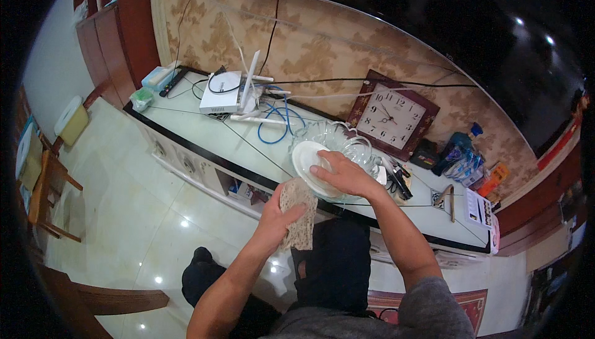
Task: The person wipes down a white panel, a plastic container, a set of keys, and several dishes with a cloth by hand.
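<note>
My left hand (271,225) grips a beige, speckled cloth (299,236), thumb across its face, just in front of the cabinet's edge. With my right hand (346,175) I hold a white round dish or lid (305,154), tilted, thumb and fingers on its upper side. Behind and under the dish is a clear glass bowl (327,130) with a scalloped rim, on the glass-topped TV cabinet (260,164). The dish hides part of the bowl, so I cannot tell whether they touch. The cloth is close to the dish's lower edge.
Left of the bowl are a blue cable (274,141) and a white router (225,95). A square clock (393,113) leans on the wall behind it. Dark small items (399,183), bottles and packets (460,153) stand right. A television (465,18) overhangs the cabinet.
</note>
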A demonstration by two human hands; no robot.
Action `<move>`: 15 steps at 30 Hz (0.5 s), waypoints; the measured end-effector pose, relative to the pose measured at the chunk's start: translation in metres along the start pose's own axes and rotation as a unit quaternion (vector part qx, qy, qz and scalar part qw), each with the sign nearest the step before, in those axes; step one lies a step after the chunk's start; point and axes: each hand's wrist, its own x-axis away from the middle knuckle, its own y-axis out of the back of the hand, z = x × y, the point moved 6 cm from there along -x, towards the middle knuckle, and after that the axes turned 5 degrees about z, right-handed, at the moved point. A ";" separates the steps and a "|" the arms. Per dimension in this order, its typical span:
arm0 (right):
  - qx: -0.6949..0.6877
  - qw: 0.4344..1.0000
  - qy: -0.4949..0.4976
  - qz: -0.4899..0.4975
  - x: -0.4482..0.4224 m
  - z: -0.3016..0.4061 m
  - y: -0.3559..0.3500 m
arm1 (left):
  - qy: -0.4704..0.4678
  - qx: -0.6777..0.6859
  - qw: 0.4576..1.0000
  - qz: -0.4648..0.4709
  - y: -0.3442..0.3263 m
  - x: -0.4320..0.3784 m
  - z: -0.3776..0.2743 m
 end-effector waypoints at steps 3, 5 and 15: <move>0.014 0.999 0.031 0.007 -0.002 -0.004 -0.007 | -0.020 0.008 1.000 -0.016 0.004 -0.004 0.005; -0.020 0.998 -0.046 -0.041 -0.005 -0.014 0.004 | -0.006 0.039 0.999 -0.021 0.003 -0.004 0.005; -0.098 0.993 -0.058 -0.014 -0.044 -0.050 0.003 | -0.035 -0.056 0.998 -0.005 -0.001 -0.004 0.001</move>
